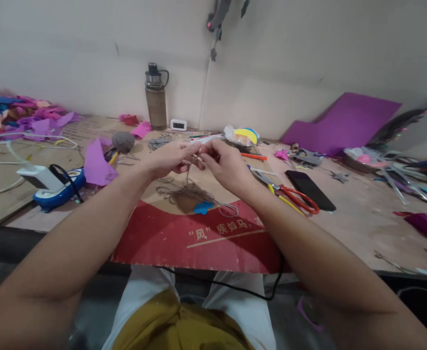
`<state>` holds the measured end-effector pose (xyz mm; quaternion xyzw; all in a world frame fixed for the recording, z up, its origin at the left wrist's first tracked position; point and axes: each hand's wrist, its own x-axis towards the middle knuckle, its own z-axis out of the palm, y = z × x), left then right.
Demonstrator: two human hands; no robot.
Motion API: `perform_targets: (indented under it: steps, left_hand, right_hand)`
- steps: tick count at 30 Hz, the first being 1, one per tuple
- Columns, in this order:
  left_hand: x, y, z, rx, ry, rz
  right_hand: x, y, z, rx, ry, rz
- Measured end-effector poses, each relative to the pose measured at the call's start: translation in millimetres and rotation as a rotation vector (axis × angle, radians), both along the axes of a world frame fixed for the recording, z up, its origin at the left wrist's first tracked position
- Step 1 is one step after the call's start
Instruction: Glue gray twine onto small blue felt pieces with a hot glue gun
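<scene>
My left hand and my right hand meet above the table, fingers pinched together on a thin brown yarn strand that hangs down between them. The strand runs to a loose tangle of brown yarn lying on a red and tan cardboard sheet. A small blue felt piece lies beside the tangle. A grey yarn ball sits to the left behind my left hand.
Red-handled scissors and a black phone lie right of my right hand. A blue and white device with cables sits left. A water bottle, small clock, purple foam sheet and felt scraps line the back.
</scene>
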<state>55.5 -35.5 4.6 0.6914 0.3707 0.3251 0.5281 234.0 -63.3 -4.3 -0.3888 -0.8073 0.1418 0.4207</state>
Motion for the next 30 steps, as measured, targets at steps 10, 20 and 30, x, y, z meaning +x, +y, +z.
perform_targets:
  steps: [10, 20, 30]
  left_hand:
    - [8, 6, -8.5, 0.132, 0.051, 0.28]
    - [-4, 27, -26.1, 0.16, -0.002, 0.519]
    - [6, 20, -28.7, 0.155, 0.025, 0.47]
  right_hand:
    - [25, 13, -20.3, 0.067, 0.055, -0.093]
    - [25, -15, -3.9, -0.234, -0.482, 0.445]
    - [18, -10, -19.0, -0.228, -0.53, 0.504]
